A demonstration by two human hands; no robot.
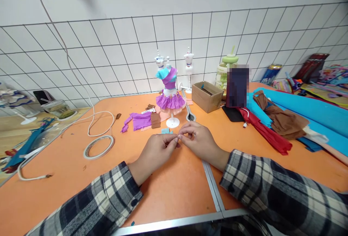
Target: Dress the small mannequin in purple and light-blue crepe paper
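Fingertips (175, 140) of the left hand (157, 152) and the right hand (199, 141) meet over the orange tabletop (174, 189). The grip of each is narrow, thumb brought to index finger; whatever lies between them is too small to tell. Light-blue scraps (165, 131) lie just beyond the left fingers, in front of the white base (173, 122) of a mini dress form (169, 96), which stands upright in a purple-and-turquoise outfit.

Several mishaps seem possible. With the 2 pinches so close, fingers could crowd each other and let a tiny piece drop, where it might be hard to find among the loose bits. If the hands pull apart unevenly, a thin piece could tear or spring away. Reaching forward too low could knock the dress form, since its small round base probably gives little stability, and a snagged purple ruffle skirt (170, 102) could tip it. The scraps look light enough for a sleeve or a puff of air to shift them.

Farther left, the tape roll (86, 152) lies flat beside a loop of white cable (94, 118); a sweep of the left plaid sleeve (108, 189) could drag either. Purple crepe paper (140, 120) near the dress form would likely crease under a careless wrist.
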